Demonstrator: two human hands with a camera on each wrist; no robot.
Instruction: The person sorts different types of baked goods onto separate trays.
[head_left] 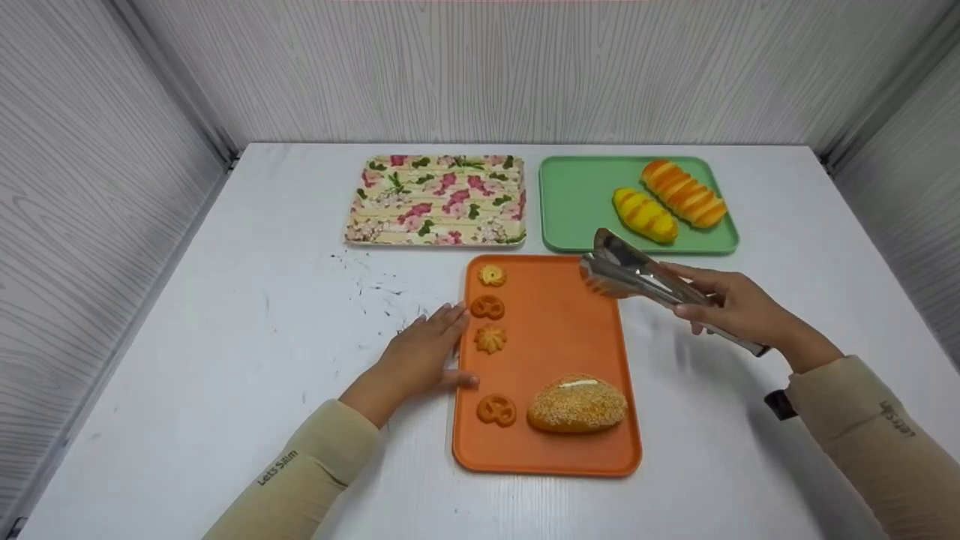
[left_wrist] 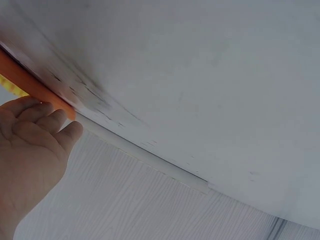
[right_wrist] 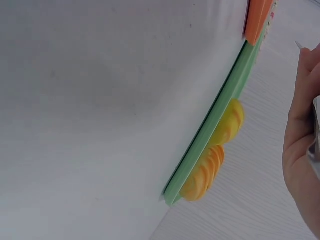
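Note:
My right hand (head_left: 739, 304) grips metal tongs (head_left: 660, 289), whose parted ends hang over the far right corner of the orange tray (head_left: 555, 315). At the tray's left edge rests my left hand (head_left: 420, 352), fingers extended and thumb over the rim. Down the tray's left side lie a round cookie (head_left: 492, 275), a pretzel cookie (head_left: 487, 307), a flower-shaped cookie (head_left: 490, 339) and another pretzel cookie (head_left: 496, 410). A seed-covered bread roll (head_left: 577, 405) sits at the near right. In the right wrist view, only part of the tongs shows beside the palm.
Behind the orange tray, a green tray (head_left: 577, 202) bears a yellow bread (head_left: 645, 215) and a sliced-looking orange loaf (head_left: 684, 193). A floral tray (head_left: 442, 201) lies to its left. Grey wood-grain panels (head_left: 480, 75) border the white table (head_left: 262, 300).

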